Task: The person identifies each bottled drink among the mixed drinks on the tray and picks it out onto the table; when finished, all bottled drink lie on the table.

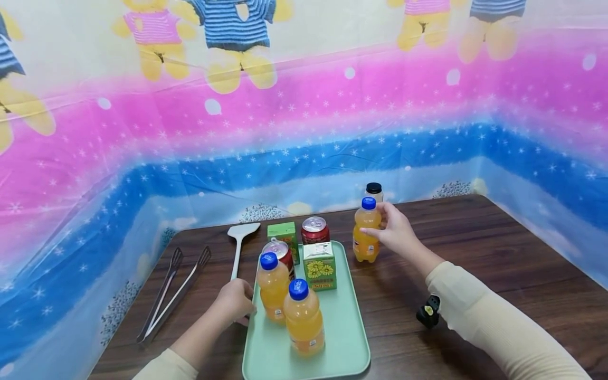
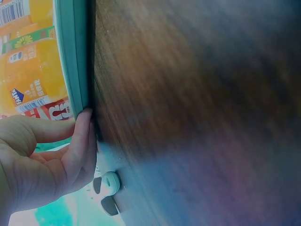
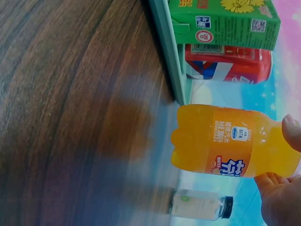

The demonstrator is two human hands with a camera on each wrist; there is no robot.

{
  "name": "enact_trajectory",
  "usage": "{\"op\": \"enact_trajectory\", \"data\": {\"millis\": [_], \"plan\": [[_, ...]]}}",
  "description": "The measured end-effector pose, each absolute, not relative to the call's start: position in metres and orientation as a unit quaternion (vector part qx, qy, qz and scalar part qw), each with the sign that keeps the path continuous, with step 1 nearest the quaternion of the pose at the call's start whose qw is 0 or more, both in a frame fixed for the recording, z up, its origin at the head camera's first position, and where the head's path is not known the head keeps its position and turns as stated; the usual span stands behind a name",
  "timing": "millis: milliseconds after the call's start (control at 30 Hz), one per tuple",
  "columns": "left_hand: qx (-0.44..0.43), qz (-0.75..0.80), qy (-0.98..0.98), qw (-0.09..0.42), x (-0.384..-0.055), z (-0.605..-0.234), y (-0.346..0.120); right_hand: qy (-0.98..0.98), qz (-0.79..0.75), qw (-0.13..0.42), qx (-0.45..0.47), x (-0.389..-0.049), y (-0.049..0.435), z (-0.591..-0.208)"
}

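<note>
My right hand (image 1: 398, 230) grips an orange soda bottle (image 1: 366, 248) with a blue cap, upright just right of the tray's far corner. Whether its base touches the table, I cannot tell. In the right wrist view the thumb and fingers hold the bottle (image 3: 230, 141) near its upper part. My left hand (image 1: 235, 301) pinches the left rim of the light green tray (image 1: 349, 332); the left wrist view shows the rim (image 2: 75, 61) between thumb and fingers. On the tray stand two more orange soda bottles (image 1: 304, 327), green drink cartons (image 1: 320, 266) and red cans (image 1: 315, 228).
Left of the tray lie metal tongs (image 1: 166, 298) and a white spatula (image 1: 237, 250). A black-capped jar (image 1: 374, 190) stands behind the held bottle. A small black object (image 1: 429, 312) is near the right sleeve. A printed cloth (image 1: 304, 126) hangs behind the wooden table.
</note>
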State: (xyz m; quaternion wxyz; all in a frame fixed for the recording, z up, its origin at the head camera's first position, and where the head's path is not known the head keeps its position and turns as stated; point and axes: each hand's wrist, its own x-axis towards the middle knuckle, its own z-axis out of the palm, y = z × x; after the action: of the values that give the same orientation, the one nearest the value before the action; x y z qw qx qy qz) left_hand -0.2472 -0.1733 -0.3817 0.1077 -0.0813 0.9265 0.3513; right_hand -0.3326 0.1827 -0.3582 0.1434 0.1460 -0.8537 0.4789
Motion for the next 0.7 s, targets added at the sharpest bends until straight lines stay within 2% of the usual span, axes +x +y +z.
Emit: {"op": "enact_trajectory", "data": {"millis": [433, 700], "plan": [[-0.08, 0.356, 0.925, 0.107, -0.245, -0.381, -0.173, -0.855, 0.482, 0.121, 0.151, -0.34, 0.19, -0.369], [-0.083, 0.353, 0.926, 0.108, -0.246, -0.38, -0.173, -0.857, 0.47, 0.137, 0.158, -0.345, 0.197, -0.373]]}}
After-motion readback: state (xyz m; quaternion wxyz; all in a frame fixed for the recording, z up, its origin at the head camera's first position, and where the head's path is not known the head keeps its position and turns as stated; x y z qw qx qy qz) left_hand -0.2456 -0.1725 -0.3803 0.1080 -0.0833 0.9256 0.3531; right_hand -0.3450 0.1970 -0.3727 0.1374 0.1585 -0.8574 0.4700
